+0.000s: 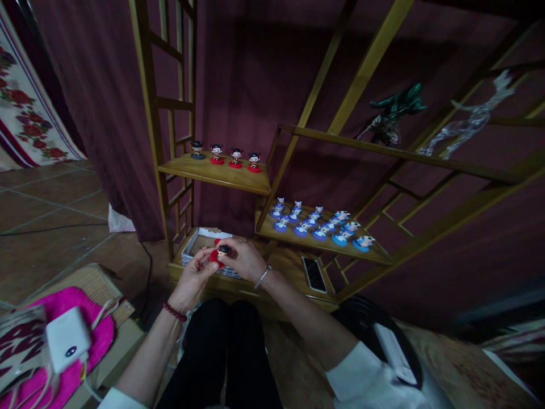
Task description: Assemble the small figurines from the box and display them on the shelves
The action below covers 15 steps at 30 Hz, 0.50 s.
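Both hands are together over a low wooden shelf, closed on a small figurine with black hair and a red round base. My left hand pinches the red base from the left. My right hand has its fingers round the figurine's other side. Just behind and below them is an open white cardboard box, partly hidden by the hands; small things inside cannot be made out. On the shelf above stand several similar figurines, most on red bases and one on a dark base.
Rows of figurines on blue and purple bases fill a shelf to the right. A phone lies on the lower board. Higher up are a green sculpture and a clear deer figure. A white power bank rests on pink cloth at left.
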Tool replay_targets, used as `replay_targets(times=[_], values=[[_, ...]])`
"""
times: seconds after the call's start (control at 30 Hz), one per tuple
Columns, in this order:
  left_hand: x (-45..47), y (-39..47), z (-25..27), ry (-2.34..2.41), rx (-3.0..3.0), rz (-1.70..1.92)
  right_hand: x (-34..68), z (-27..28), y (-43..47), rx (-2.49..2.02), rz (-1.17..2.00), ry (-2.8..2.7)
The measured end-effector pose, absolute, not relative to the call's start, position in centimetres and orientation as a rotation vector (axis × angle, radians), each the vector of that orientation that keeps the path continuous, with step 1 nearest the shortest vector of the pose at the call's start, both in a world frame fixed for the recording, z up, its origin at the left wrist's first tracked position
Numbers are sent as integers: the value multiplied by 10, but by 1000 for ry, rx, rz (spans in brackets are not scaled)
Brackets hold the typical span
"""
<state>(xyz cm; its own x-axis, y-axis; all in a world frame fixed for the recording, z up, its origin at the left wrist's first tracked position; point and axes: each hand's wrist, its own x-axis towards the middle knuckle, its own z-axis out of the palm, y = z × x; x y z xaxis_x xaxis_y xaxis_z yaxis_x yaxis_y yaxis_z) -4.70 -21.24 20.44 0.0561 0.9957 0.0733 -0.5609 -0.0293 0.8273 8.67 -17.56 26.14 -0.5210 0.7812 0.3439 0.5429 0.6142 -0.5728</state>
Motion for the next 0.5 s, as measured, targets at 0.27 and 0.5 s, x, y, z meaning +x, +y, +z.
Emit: replay_targets(times=[0.27, 0.5], values=[[-46, -214, 208, 675, 791, 1418, 86, 263, -175, -1040, 531, -2268], [-49, -214, 210, 649, 767, 1415, 84, 266, -176, -1040, 532, -2258]])
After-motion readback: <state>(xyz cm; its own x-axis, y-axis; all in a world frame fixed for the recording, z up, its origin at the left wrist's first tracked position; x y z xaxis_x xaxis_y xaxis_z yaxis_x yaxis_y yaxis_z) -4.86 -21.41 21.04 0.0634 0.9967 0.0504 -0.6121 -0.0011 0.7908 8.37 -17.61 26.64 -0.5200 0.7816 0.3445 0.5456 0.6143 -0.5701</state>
